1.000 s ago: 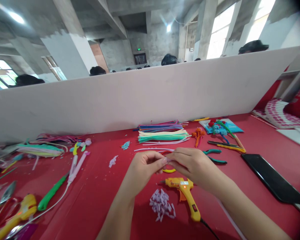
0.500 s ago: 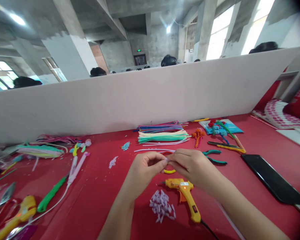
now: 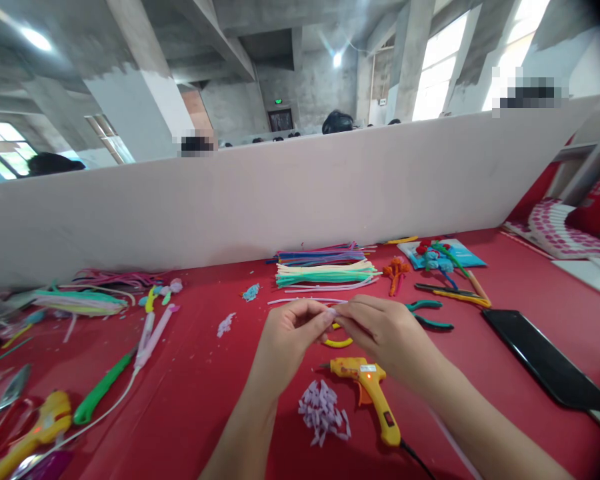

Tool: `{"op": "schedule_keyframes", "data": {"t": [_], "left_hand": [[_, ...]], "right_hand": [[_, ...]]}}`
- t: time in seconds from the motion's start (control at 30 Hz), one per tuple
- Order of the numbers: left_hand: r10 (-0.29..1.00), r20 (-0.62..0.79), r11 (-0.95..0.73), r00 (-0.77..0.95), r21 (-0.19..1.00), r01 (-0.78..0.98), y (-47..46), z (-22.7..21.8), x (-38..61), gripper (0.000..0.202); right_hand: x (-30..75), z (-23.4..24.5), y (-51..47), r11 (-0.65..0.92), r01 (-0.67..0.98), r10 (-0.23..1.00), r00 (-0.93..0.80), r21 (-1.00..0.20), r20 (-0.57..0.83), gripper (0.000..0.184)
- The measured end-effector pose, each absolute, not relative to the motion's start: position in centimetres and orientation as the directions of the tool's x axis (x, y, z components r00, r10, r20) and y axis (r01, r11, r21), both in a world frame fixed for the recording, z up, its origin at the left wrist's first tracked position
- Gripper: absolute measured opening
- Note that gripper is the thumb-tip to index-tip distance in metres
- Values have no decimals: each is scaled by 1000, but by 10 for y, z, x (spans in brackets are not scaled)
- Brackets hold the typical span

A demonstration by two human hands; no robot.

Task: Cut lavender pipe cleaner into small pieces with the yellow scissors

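My left hand [image 3: 293,340] and my right hand [image 3: 380,333] meet above the middle of the table, fingertips pinched together. Between them is a small pale purple piece of pipe cleaner [image 3: 331,313], mostly covered by the fingers. Under the hands shows a yellow curved handle [image 3: 339,344], partly hidden. Below them a heap of short pale purple pipe cleaner pieces [image 3: 323,410] lies on the red table [image 3: 180,407]. A yellow hot glue gun [image 3: 367,373] rests on its side right of the heap, its small light glowing.
Bundled pipe cleaners [image 3: 325,273] lie before a white partition [image 3: 280,193]. Teal-handled pliers [image 3: 430,317] and a black phone-like slab [image 3: 540,360] are at right. Leftward lie a green-handled tool [image 3: 103,390], another yellow glue gun [image 3: 45,427] and scissors [image 3: 10,400]. Several heads show beyond the partition.
Both hands have shifted only slightly, their fingertips still together around the pale purple piece, which shows a little more. Objects on the table stay where they were.
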State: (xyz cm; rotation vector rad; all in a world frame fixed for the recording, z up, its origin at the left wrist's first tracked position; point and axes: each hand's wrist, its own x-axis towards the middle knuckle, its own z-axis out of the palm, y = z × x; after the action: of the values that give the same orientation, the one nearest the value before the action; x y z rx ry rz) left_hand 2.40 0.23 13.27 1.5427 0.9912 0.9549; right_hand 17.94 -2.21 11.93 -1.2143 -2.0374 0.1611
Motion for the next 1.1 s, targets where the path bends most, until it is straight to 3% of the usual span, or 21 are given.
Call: {"op": "schedule_keyframes", "data": {"t": [0.27, 0.47, 0.57, 0.7, 0.8, 0.9, 1.0, 1.1], "left_hand": [[948, 80, -105, 308, 992, 66, 1, 134, 26, 13], [922, 9, 30, 386, 995, -94, 7, 126, 22, 7], [940, -3, 64, 341, 984, -168, 7, 122, 24, 5], [982, 145, -127, 125, 982, -138, 4, 117, 31, 5], [944, 329, -331, 40, 936, 119, 0, 119, 34, 8], [857, 504, -497, 109, 752, 432, -2, 121, 32, 11], [790, 549, -586, 272, 547, 598, -1, 123, 30, 14], [799, 469, -597, 376, 543, 591, 0, 125, 26, 15]], "right_hand": [[179, 122, -21, 572, 583, 807, -274, -576, 523, 19], [187, 129, -19, 479, 465, 877, -291, -745, 382, 20], [183, 124, -18, 443, 474, 896, -222, -761, 384, 18], [170, 115, -20, 494, 609, 835, -133, -621, 534, 16], [166, 113, -23, 484, 749, 795, -159, -453, 585, 17], [170, 114, -25, 470, 851, 777, -273, -235, 567, 17], [176, 118, -25, 485, 872, 760, -378, -73, 529, 15], [183, 123, -27, 516, 854, 765, -422, -69, 486, 15]]}}
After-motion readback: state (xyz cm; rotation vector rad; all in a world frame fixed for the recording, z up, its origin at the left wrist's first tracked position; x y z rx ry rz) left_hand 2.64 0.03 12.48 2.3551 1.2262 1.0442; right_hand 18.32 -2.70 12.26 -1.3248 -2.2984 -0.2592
